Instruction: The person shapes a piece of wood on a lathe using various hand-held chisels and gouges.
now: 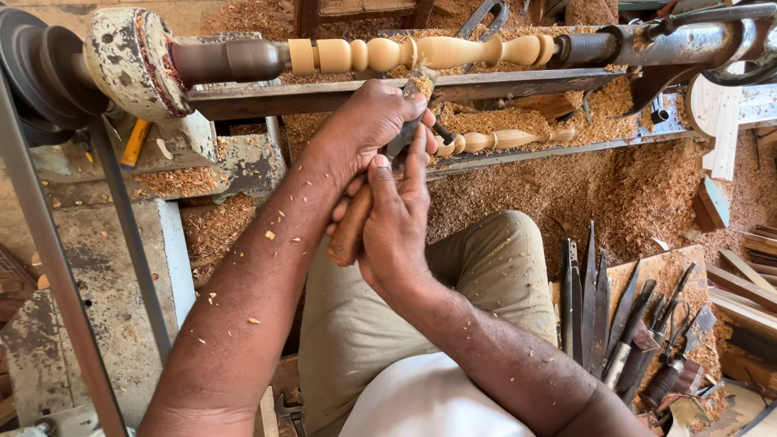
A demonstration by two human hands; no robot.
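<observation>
We press a chisel to the spindle on the lathe.
Our left hand [368,129] clamps the dark steel blade; our right hand [396,231] wraps the smooth brown wooden-handled chisel [350,228] below the pale, beaded turned-wood spindle [421,53].

You're gripping a chisel w/ a reddish-brown wooden handle [350,228] & dull grey steel blade. The turned wooden spindle on the lathe [421,53] is showing pale cream-yellow; the finished turned spindle lying below [498,140] is showing the same pale tan. The lathe headstock [133,61] is wearing chipped off-white paint w/ rusty red-brown patches. Orange-brown sawdust [631,194] is covering the bed. Your trousers [486,267] are looking khaki-olive, shirt [429,400] white. The row of spare chisels [603,316] is looking dark grey-black.
</observation>
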